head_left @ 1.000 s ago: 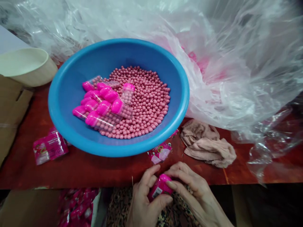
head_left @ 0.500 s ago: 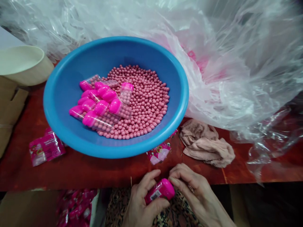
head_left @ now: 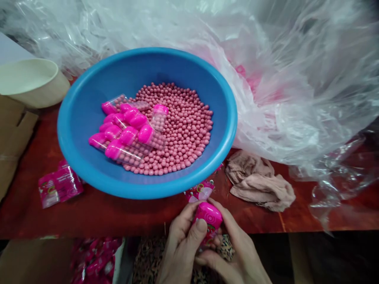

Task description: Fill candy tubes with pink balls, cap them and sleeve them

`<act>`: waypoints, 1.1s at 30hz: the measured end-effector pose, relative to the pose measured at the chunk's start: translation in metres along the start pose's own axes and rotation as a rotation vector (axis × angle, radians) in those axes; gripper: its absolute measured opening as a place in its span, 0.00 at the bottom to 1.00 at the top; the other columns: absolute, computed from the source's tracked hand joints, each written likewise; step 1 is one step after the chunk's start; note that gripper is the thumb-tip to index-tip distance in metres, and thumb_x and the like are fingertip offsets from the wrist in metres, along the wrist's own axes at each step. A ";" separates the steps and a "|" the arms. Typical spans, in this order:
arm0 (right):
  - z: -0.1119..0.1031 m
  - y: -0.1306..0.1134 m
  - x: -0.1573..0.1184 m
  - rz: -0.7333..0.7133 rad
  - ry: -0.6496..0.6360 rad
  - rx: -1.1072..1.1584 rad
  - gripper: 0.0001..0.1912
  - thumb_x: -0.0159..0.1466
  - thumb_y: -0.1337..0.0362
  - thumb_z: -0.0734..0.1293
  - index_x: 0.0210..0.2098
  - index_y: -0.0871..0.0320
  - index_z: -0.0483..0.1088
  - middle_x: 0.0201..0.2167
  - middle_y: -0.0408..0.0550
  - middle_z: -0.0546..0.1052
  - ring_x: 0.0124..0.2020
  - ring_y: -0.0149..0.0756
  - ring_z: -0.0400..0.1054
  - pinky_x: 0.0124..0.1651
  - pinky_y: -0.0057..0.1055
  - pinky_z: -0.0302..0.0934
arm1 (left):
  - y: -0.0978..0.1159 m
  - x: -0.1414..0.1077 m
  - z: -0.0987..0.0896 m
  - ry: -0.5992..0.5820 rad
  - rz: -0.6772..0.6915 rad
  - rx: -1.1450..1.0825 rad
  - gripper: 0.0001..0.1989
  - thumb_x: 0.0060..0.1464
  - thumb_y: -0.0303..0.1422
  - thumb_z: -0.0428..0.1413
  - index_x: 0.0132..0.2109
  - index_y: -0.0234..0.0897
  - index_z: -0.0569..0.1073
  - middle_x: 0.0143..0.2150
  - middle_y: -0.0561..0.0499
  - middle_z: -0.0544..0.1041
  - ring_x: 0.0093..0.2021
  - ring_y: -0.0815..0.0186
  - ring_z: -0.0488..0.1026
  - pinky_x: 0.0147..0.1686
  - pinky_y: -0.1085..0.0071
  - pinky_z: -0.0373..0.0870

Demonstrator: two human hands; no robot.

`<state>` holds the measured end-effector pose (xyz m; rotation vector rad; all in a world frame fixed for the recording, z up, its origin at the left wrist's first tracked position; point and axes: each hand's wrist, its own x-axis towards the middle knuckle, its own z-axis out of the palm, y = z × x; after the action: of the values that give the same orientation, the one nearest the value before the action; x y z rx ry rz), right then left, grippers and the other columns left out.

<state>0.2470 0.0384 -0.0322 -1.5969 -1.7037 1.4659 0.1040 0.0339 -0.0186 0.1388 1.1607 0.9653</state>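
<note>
Between my two hands, at the table's front edge, is a small candy container (head_left: 209, 223) with a bright pink cap and a printed pink wrapper. My left hand (head_left: 184, 241) grips it from the left, thumb across its front. My right hand (head_left: 237, 248) closes round its right side and lower end, fingers curled against it. Just beyond the hands, printed pink sleeves (head_left: 201, 190) lie partly under the rim of a blue basin (head_left: 142, 191). Inside that basin are pink candy balls (head_left: 183, 126) and several clear containers (head_left: 127, 136) with pink caps, filled with balls and without wrappers.
A crumpled beige cloth (head_left: 262, 183) lies right of the basin, near a large clear plastic bag (head_left: 296, 114). More flat pink sleeves (head_left: 60, 185) rest at the left. A cream bowl (head_left: 35, 85) and cardboard box (head_left: 12, 138) stand far left. Wrapped pink containers (head_left: 96, 260) fill a box below the table edge.
The container has turned so its printed front faces up instead of its barcode, and has risen slightly. My right hand has moved left and now grips it too.
</note>
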 end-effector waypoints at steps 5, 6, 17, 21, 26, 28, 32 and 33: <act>0.012 -0.001 -0.007 -0.181 0.197 -0.129 0.45 0.58 0.67 0.67 0.68 0.46 0.39 0.38 0.43 0.79 0.30 0.37 0.76 0.33 0.30 0.73 | 0.000 -0.001 0.007 -0.006 -0.064 -0.089 0.24 0.49 0.42 0.63 0.52 0.37 0.75 0.31 0.48 0.80 0.27 0.67 0.74 0.24 0.76 0.65; 0.012 -0.002 -0.009 -0.201 0.241 -0.183 0.44 0.60 0.66 0.66 0.68 0.46 0.39 0.35 0.43 0.79 0.27 0.37 0.76 0.31 0.30 0.73 | 0.000 -0.002 0.008 0.000 -0.051 -0.088 0.23 0.47 0.43 0.64 0.50 0.38 0.77 0.31 0.49 0.80 0.26 0.68 0.74 0.25 0.76 0.66; 0.007 0.011 -0.016 -0.288 0.299 -0.426 0.43 0.61 0.54 0.63 0.69 0.53 0.39 0.37 0.53 0.80 0.26 0.44 0.77 0.32 0.35 0.73 | -0.007 -0.010 0.016 -0.084 -0.050 -0.028 0.23 0.44 0.49 0.63 0.44 0.40 0.79 0.23 0.55 0.77 0.20 0.73 0.71 0.23 0.79 0.66; 0.008 0.012 -0.011 -0.326 0.298 -0.275 0.44 0.58 0.60 0.67 0.68 0.52 0.43 0.49 0.53 0.77 0.40 0.49 0.77 0.40 0.38 0.73 | -0.010 -0.006 0.014 -0.126 0.020 -0.023 0.20 0.50 0.46 0.61 0.44 0.38 0.77 0.27 0.52 0.78 0.23 0.72 0.72 0.24 0.78 0.65; -0.007 0.000 -0.004 -0.221 0.107 -0.137 0.44 0.52 0.67 0.71 0.66 0.47 0.53 0.58 0.51 0.71 0.52 0.52 0.71 0.48 0.39 0.71 | -0.009 -0.004 0.010 -0.104 0.008 -0.094 0.19 0.49 0.45 0.61 0.45 0.38 0.76 0.26 0.52 0.79 0.23 0.70 0.74 0.25 0.76 0.66; -0.018 -0.007 0.000 -0.146 -0.014 -0.008 0.41 0.51 0.66 0.73 0.63 0.45 0.59 0.59 0.49 0.69 0.57 0.52 0.66 0.50 0.38 0.69 | -0.010 -0.005 0.006 -0.036 0.059 0.016 0.17 0.51 0.43 0.60 0.45 0.39 0.77 0.27 0.52 0.79 0.24 0.70 0.73 0.26 0.76 0.66; -0.026 -0.014 0.014 -0.126 -0.019 0.354 0.14 0.58 0.57 0.71 0.44 0.43 0.74 0.44 0.42 0.74 0.46 0.37 0.71 0.48 0.26 0.66 | -0.013 -0.010 -0.001 0.205 0.191 0.451 0.15 0.47 0.36 0.63 0.44 0.42 0.80 0.36 0.50 0.81 0.36 0.63 0.77 0.38 0.73 0.69; -0.025 -0.014 0.017 -0.114 0.011 0.371 0.08 0.59 0.59 0.70 0.39 0.44 0.75 0.39 0.40 0.74 0.42 0.33 0.71 0.45 0.23 0.66 | -0.014 -0.011 -0.002 0.245 0.215 0.521 0.14 0.46 0.35 0.63 0.43 0.43 0.81 0.38 0.50 0.82 0.40 0.61 0.77 0.41 0.72 0.69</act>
<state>0.2559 0.0667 -0.0169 -1.2877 -1.3891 1.5996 0.1099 0.0169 -0.0200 0.5858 1.6332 0.8622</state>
